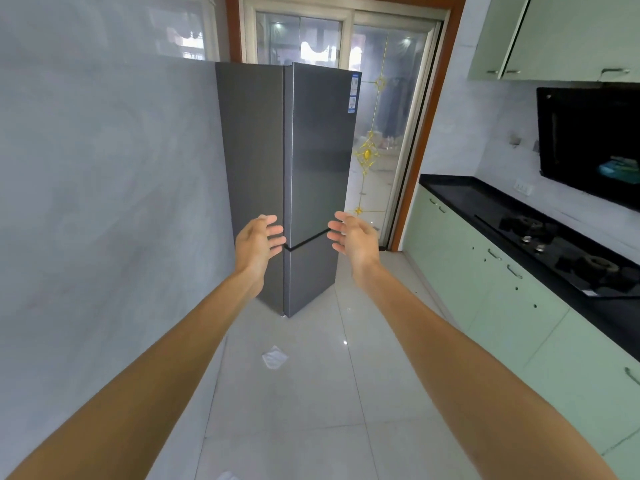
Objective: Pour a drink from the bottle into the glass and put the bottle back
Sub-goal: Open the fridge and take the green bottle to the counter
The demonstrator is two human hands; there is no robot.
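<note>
A tall dark grey fridge [311,150] stands against the left wall, both doors closed. Both my arms stretch out toward it. My left hand [258,244] hovers in front of the fridge's left side, fingers relaxed and empty. My right hand [353,237] hovers to the right of the fridge, palm turned inward, fingers loosely spread and empty. Neither hand touches the fridge. No bottle or glass is in view.
A black counter [460,195] with a gas hob [554,244] runs along the right over pale green cabinets [450,258]. A sliding glass door [384,133] is behind the fridge. A white scrap [274,356] lies on the tiled floor.
</note>
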